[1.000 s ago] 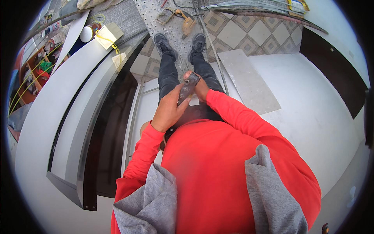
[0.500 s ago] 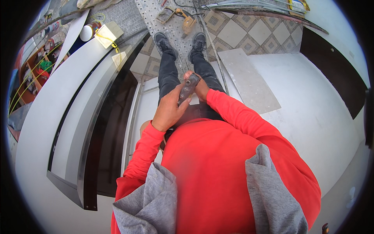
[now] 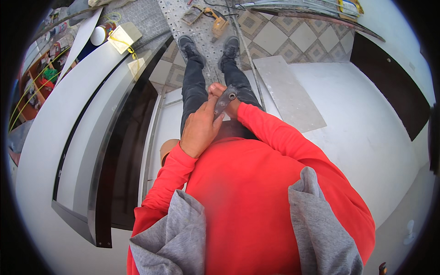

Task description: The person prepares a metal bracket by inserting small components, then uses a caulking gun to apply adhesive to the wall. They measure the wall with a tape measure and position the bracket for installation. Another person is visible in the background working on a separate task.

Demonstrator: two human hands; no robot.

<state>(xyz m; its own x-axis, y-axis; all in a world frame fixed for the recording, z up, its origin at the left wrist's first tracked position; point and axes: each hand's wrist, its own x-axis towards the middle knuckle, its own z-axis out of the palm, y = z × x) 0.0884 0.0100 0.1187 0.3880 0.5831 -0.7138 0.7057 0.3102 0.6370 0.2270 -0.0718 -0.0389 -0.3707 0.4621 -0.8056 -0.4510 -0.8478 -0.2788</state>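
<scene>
Close to my waist, both hands hold a dark grey, narrow piece (image 3: 224, 102) with a round, ring-like socket at its upper end; its exact kind I cannot make out. My left hand (image 3: 200, 130) grips its lower part, thumb on the near side and fingers along the other. Behind the piece, my right hand (image 3: 233, 109) is closed around it, its fingertips showing beyond the upper left edge. The piece hides most of the right palm. It tilts up toward the right.
Under my shoes runs a perforated metal plank (image 3: 167, 9). A yellow power drill (image 3: 220, 26) and a shallow frame-like tray (image 3: 192, 15) lie ahead on it. A yellow-corded white box (image 3: 121, 39) rests at left on a white ledge. Below right leans a grey board (image 3: 293, 94).
The dark piece has turned in my hands: a row of round holes faced me before, and now mainly the end socket shows. Its upper end has swung right.
</scene>
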